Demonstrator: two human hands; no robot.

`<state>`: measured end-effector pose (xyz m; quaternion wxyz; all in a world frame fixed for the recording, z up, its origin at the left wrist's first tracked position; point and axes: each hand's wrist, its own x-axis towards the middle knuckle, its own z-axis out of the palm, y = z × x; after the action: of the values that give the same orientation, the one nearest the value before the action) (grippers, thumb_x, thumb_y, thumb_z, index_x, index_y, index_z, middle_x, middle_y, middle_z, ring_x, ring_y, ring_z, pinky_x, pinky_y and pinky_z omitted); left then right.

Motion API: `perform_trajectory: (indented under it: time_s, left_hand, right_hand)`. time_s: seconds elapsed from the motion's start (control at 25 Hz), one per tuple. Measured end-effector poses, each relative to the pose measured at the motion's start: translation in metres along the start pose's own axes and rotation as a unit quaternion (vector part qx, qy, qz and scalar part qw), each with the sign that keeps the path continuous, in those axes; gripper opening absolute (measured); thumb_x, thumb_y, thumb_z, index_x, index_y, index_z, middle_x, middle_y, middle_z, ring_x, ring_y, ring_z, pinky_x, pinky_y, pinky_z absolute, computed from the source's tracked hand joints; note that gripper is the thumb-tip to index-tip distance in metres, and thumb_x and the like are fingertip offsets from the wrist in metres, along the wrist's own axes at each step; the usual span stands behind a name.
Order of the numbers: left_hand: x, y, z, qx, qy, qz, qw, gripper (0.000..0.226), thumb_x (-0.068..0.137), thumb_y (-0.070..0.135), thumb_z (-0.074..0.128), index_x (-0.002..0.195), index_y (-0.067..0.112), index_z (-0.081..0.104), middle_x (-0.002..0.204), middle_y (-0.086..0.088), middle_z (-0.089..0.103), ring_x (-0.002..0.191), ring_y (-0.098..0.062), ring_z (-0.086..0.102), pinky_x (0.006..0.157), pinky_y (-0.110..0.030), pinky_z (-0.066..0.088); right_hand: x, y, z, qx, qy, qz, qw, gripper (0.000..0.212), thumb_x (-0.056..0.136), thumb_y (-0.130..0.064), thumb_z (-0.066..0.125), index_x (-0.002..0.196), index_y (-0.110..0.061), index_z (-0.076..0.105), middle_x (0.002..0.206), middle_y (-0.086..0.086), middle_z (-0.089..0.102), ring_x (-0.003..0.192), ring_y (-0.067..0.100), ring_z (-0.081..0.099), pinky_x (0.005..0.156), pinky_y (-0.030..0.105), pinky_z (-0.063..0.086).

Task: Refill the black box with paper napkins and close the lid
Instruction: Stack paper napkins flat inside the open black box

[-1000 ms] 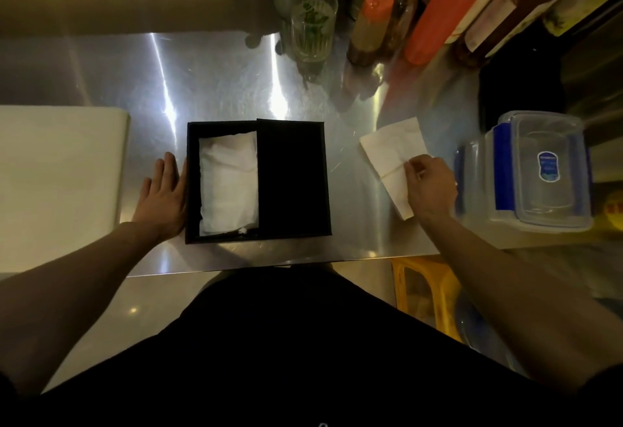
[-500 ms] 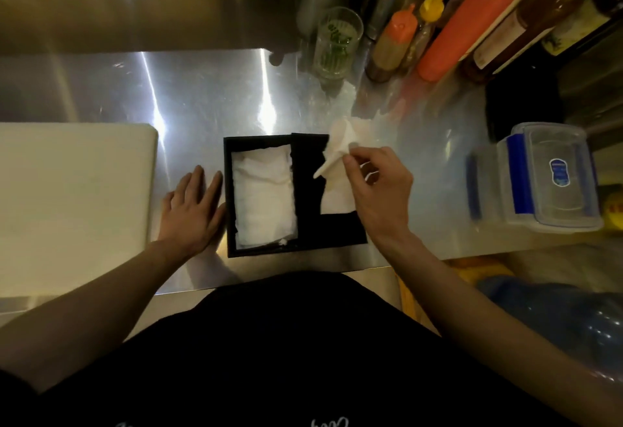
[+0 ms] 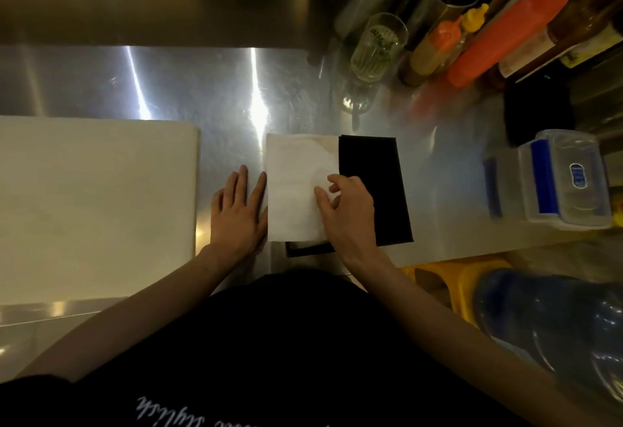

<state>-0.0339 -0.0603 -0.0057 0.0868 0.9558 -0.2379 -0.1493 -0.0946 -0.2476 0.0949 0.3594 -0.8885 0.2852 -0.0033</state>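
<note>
Steel counter; left hand flat beside black box; right hand pinches napkin over it

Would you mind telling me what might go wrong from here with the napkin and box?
The paper napkin under the right hand lies over the black box and hides its left rim, so an edge may get pinched when the lid closes. The box sits near the front edge of the steel counter, with the left hand only beside its left wall; a pull toward the body might tip it off.
</note>
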Motion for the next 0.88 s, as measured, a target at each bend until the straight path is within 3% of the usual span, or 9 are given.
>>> perform_trajectory:
  time_s: [0.08,0.2,0.32,0.44,0.52,0.68,0.88]
  left_hand:
    - [0.001,-0.004,0.0,0.0,-0.002,0.009,1.0,0.069,0.096,0.053,0.019,0.156,0.019,0.022,0.162,-0.021,0.017,0.146,-0.041,0.022,0.107,-0.05,0.022]
    - [-0.001,-0.004,0.0,-0.009,0.002,0.007,1.0,0.072,0.097,0.058,0.003,0.157,0.021,0.019,0.163,-0.02,0.015,0.148,-0.039,0.019,0.109,-0.048,0.018]
    - [-0.001,-0.002,0.001,-0.015,0.006,0.001,1.0,0.07,0.098,0.056,0.005,0.157,0.022,0.018,0.163,-0.019,0.014,0.149,-0.038,0.017,0.111,-0.048,0.017]
    - [-0.001,-0.001,0.002,-0.02,0.007,-0.004,1.0,0.066,0.098,0.052,0.015,0.157,0.022,0.019,0.163,-0.019,0.015,0.149,-0.038,0.018,0.111,-0.049,0.02]
    - [-0.001,-0.001,0.001,-0.02,0.003,0.0,1.0,0.068,0.098,0.055,0.007,0.157,0.022,0.018,0.163,-0.02,0.015,0.149,-0.038,0.019,0.111,-0.048,0.019]
    - [-0.001,-0.001,-0.001,-0.028,0.009,-0.004,1.0,0.073,0.097,0.058,-0.004,0.157,0.022,0.018,0.163,-0.019,0.015,0.149,-0.037,0.018,0.113,-0.048,0.021]
    - [-0.002,-0.001,0.006,-0.024,0.023,-0.013,0.999,0.065,0.1,0.055,0.017,0.157,0.026,0.015,0.164,-0.015,0.011,0.151,-0.033,0.014,0.114,-0.045,0.016]
  right_hand:
    - [-0.005,-0.003,0.007,-0.04,-0.016,-0.027,0.999,0.04,0.095,-0.037,0.056,0.128,-0.014,0.055,0.114,0.002,0.054,0.093,0.017,0.06,0.083,0.037,0.055]
    - [-0.004,-0.01,0.008,-0.129,0.02,-0.134,0.982,0.041,0.094,-0.033,0.056,0.129,-0.013,0.053,0.122,0.008,0.055,0.107,0.024,0.055,0.082,0.04,0.054]
    - [0.01,-0.02,0.019,-0.169,-0.003,-0.205,0.964,0.05,0.097,-0.036,0.049,0.141,-0.013,0.042,0.145,0.016,0.043,0.13,0.032,0.043,0.104,0.046,0.041]
    - [0.023,-0.018,0.037,-0.205,-0.12,-0.185,0.954,0.059,0.101,-0.041,0.033,0.152,-0.017,0.016,0.161,0.016,0.009,0.148,0.03,0.012,0.117,0.047,0.02]
    - [0.027,-0.01,0.045,-0.224,-0.159,-0.178,0.945,0.06,0.103,-0.043,0.025,0.154,-0.018,0.005,0.162,0.015,-0.004,0.15,0.028,0.002,0.12,0.047,0.015]
    - [0.027,-0.003,0.046,-0.223,-0.187,-0.181,0.939,0.058,0.103,-0.044,0.018,0.153,-0.023,-0.003,0.163,0.01,-0.006,0.15,0.025,-0.001,0.12,0.045,0.009]
    - [0.031,0.002,0.044,-0.233,-0.202,-0.172,0.936,0.056,0.103,-0.045,0.016,0.154,-0.026,0.001,0.163,0.008,0.0,0.15,0.025,0.002,0.12,0.049,0.011]
